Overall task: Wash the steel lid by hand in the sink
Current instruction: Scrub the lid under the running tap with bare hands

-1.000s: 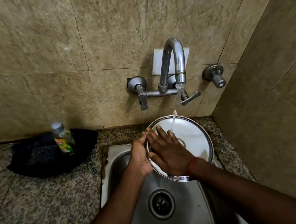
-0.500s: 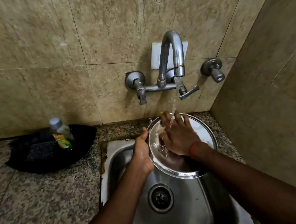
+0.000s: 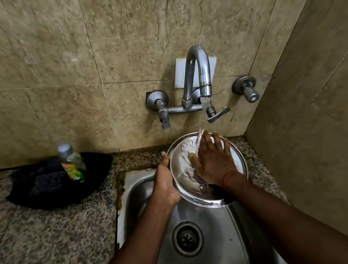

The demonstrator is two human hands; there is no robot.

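Observation:
The round steel lid [image 3: 183, 170] is held tilted over the steel sink [image 3: 204, 234], under a thin stream of water from the tap [image 3: 203, 81]. My left hand [image 3: 164, 182] grips the lid's left rim, thumb on the edge. My right hand [image 3: 213, 160] lies flat on the lid's inner face with spread, straight fingers, and the water falls on its fingertips. A red thread circles my right wrist. The lid's centre is hidden under my right hand.
A dish-soap bottle [image 3: 72, 163] stands in a black tray [image 3: 99, 175] with a scrub pad on the granite counter [image 3: 49, 236] to the left. Tiled walls close in behind and on the right. The drain [image 3: 187, 239] sits in the sink's middle.
My right hand has slid up the lid's face from its lower part toward the top edge under the stream. The left hand keeps its hold on the rim.

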